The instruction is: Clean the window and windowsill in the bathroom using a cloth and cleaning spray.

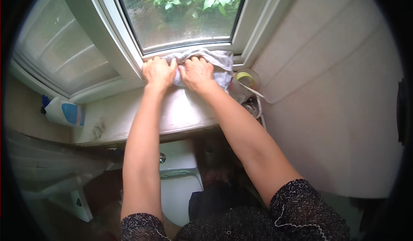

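Note:
A grey-white cloth (221, 60) lies bunched along the lower frame of a window (190, 18), where the frame meets the sill. My left hand (158, 71) is at the cloth's left end, fingers curled over the lower frame and thumb against the fabric. Right beside it, my right hand (197, 73) presses on the middle of the cloth with its fingers bent into the folds. The cloth spreads out to the right past my right hand. Its part under both palms is hidden.
A white bottle with a blue label (66, 112) stands at the left end of the white sill (122, 118). At the sill's right end are a clear container (246, 79) and a white cord (258, 94), beside the wall (322, 95). Below is a toilet (179, 189).

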Action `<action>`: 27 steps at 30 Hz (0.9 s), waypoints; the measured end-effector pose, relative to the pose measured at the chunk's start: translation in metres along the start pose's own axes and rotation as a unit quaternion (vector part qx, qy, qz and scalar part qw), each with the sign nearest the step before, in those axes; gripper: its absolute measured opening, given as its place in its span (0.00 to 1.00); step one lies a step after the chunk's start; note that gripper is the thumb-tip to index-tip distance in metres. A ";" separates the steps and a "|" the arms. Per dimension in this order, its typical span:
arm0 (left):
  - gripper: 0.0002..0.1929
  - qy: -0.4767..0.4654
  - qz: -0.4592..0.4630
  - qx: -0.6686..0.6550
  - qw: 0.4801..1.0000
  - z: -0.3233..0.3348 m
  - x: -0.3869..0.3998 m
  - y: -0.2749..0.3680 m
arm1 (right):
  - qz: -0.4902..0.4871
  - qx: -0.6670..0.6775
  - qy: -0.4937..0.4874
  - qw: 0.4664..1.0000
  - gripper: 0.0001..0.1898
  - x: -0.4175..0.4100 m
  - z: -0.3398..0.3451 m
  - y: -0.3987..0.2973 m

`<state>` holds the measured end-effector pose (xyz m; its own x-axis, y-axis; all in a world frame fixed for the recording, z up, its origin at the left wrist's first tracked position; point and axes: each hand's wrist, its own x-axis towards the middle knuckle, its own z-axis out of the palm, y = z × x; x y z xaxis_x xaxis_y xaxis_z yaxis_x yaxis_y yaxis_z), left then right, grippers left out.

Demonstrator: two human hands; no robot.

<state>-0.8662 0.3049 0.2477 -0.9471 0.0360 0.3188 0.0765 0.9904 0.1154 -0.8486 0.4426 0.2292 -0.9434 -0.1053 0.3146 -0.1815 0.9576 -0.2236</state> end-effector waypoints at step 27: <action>0.18 -0.019 0.067 0.016 0.997 0.024 -0.027 -0.009 | 0.020 -0.207 -0.254 0.945 0.13 0.025 -0.039 -0.044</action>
<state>-0.8493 0.2980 0.2156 -0.9402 0.1722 0.2939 0.1930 0.9802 0.0433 -0.8538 0.4085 0.2827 -0.9779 -0.0806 -0.1928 -0.1172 0.9754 0.1869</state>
